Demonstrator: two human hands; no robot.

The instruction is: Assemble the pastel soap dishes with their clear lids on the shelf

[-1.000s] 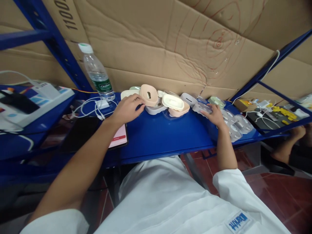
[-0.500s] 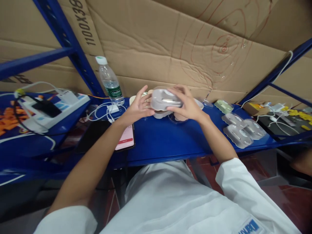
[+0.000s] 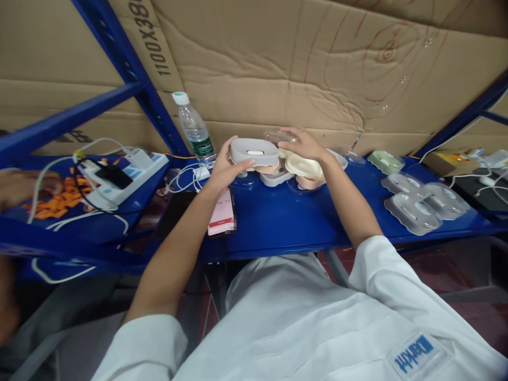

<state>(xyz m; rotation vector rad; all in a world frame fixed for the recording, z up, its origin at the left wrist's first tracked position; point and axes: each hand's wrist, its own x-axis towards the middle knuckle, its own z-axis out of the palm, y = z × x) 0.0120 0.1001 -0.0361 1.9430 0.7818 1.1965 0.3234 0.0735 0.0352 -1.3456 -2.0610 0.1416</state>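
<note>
My left hand (image 3: 227, 172) is closed on a light grey rounded plastic box (image 3: 254, 151) with a slot-like opening, held above the table. In my right hand (image 3: 304, 144), just to its right, is a clear plastic cover (image 3: 278, 137), apart from the grey box. Beneath and between the hands lie a cream rounded piece (image 3: 305, 165), a peach piece (image 3: 309, 183) and another grey piece (image 3: 273, 179), partly overlapping. A clear plastic shell (image 3: 245, 181) rests under the held box. My hands hide some of the pile.
Several clear-covered grey boxes (image 3: 413, 211) and a green one (image 3: 386, 162) lie on the right of the blue table (image 3: 278, 227). To the left are a phone (image 3: 222, 214), a water bottle (image 3: 196, 132), white cables and a power strip (image 3: 123, 180). Another person's hand (image 3: 32, 188) is near orange pieces (image 3: 59, 201).
My right hand brought a clear-covered grey box from the right to the middle. The grey box is now in my left hand, with the clear cover lifted away in my right.
</note>
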